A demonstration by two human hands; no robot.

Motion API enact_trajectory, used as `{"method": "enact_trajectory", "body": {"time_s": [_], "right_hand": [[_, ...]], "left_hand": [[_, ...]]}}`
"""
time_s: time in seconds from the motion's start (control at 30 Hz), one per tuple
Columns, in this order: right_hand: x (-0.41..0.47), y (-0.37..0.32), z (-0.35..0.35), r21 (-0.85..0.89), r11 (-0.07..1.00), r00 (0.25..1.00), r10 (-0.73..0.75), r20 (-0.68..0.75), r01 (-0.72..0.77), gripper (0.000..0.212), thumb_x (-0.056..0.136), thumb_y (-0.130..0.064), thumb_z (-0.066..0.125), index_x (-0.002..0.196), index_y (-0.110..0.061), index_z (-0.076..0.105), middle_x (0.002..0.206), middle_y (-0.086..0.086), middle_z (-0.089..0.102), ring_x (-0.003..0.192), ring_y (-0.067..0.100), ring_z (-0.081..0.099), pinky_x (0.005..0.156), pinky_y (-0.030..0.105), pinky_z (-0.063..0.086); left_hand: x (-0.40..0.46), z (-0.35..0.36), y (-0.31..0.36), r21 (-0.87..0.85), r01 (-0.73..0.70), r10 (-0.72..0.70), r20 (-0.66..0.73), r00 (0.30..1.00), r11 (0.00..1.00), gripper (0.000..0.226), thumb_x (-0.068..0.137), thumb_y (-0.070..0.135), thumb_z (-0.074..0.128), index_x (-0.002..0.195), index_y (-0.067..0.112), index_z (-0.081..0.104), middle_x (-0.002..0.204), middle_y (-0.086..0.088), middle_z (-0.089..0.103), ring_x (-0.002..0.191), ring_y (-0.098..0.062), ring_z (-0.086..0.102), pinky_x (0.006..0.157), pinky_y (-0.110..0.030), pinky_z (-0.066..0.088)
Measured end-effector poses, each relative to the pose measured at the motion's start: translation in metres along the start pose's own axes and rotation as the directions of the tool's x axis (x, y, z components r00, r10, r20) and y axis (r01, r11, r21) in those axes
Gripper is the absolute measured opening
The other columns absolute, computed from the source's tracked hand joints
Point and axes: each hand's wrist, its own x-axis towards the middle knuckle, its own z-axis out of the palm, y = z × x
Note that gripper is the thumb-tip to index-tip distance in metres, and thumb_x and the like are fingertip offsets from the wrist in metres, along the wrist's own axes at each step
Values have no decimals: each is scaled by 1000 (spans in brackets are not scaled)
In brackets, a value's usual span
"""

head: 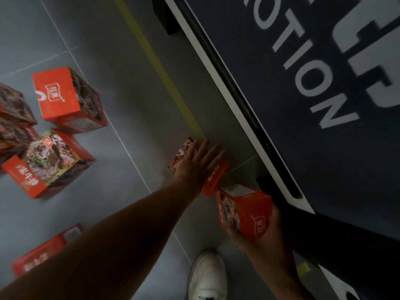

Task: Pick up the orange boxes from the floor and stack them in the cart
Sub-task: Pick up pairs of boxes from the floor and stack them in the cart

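Head view: a person bends over a grey tiled floor (129, 94), the left hand (195, 162) laid flat, fingers straight and spread, on an orange box (213, 179) lying on the floor beside a yellow tape line (160, 68). That grip is not yet closed; the palm covers the box's printed top and the fingers point up and right toward the dark lettered panel (324, 83). The box's long axis appears to run along the same diagonal as the forearm, so the fingers would likely need to wrap its side edges to lift it. The right hand (263, 236) is already clamped around a second orange box (244, 213), held off the floor just beside the first, nearly touching its near corner. The left hand is thus the nearer and only free one. More orange boxes wait well to the left: one upright (58, 98), one tilted (43, 167), another partly hidden under the left forearm (39, 254). A white shoe (207, 276) stands below. The cart cannot be identified with certainty.
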Motion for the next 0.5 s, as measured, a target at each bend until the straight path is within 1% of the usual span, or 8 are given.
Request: {"method": "enact_trajectory", "body": {"time_s": [0.1, 0.17, 0.23, 0.27, 0.3, 0.37, 0.43, 0.5], "right_hand": [[-2, 0, 3, -34, 999, 1000, -24, -9, 23, 122, 46, -70, 91, 146, -41, 28, 132, -9, 57, 110, 16, 63, 90, 46, 57], [-6, -5, -2, -25, 1000, 1000, -11, 14, 11, 121, 46, -71, 90, 146, -44, 26, 131, -12, 55, 110, 15, 62, 90, 45, 56], [-13, -14, -11, -13, 1000, 1000, -8, 19, 8, 117, 49, -72, 89, 145, -45, 27, 129, -13, 56, 108, 14, 63, 88, 44, 57], [-19, -21, -17, -17, 1000, 1000, -14, 18, 14, 116, 50, -72, 88, 145, -46, 28, 128, -12, 58, 107, 15, 64, 87, 45, 58], [-25, -29, -23, -26, 999, 1000, -17, 20, 18, 114, 50, -72, 87, 144, -46, 28, 128, -11, 59, 106, 16, 66, 86, 45, 58], [-42, -51, -40, -35, 999, 999, -19, 29, 20, 113, 50, -69, 87, 144, -47, 28, 127, -8, 60, 104, 18, 66, 86, 46, 58], [-62, -75, -62, -55, 998, 999, -31, 45, 33, 113, 51, -63, 89, 144, -44, 29, 126, -5, 60, 103, 20, 66, 86, 46, 58], [-86, -102, -86, -80, 995, 996, -51, 78, 58, 114, 51, -59, 91, 145, -39, 30, 125, -3, 61, 101, 21, 68, 84, 45, 59]], "left_hand": [[0, 5, 1, 48, -3, 3, -1, 1000, 999, 120, 85, 47, 71, 156, 17, -22, 166, -19, -11, 153, -40, -5, 122, -57, -4], [-9, 4, -4, 19, 17, -16, -14, 1000, 1000, 124, 81, 51, 75, 157, 18, -17, 166, -18, -2, 152, -41, 4, 122, -57, 1], [-29, -1, -15, -96, 49, -56, -77, 995, 994, 126, 74, 57, 78, 158, 19, -8, 165, -16, 10, 149, -41, 15, 122, -57, 7], [-45, -5, -21, -173, 53, -74, -120, 990, 983, 126, 70, 59, 80, 159, 18, 0, 162, -15, 18, 147, -40, 22, 121, -57, 11], [-62, -10, -28, -237, 42, -85, -174, 981, 971, 125, 65, 59, 82, 158, 17, 10, 158, -15, 28, 142, -39, 30, 120, -57, 17], [-98, -29, -45, -288, 9, -89, -267, 960, 958, 121, 58, 61, 82, 153, 11, 26, 146, -17, 44, 130, -38, 44, 113, -58, 29], [-137, -56, -59, -345, -5, -106, -304, 947, 939, 115, 58, 62, 74, 149, 6, 34, 138, -19, 48, 122, -41, 48, 107, -58, 34], [-179, -92, -70, -422, 17, -162, -308, 938, 906, 112, 58, 60, 68, 149, 6, 33, 138, -18, 47, 124, -41, 47, 108, -56, 34]]}}
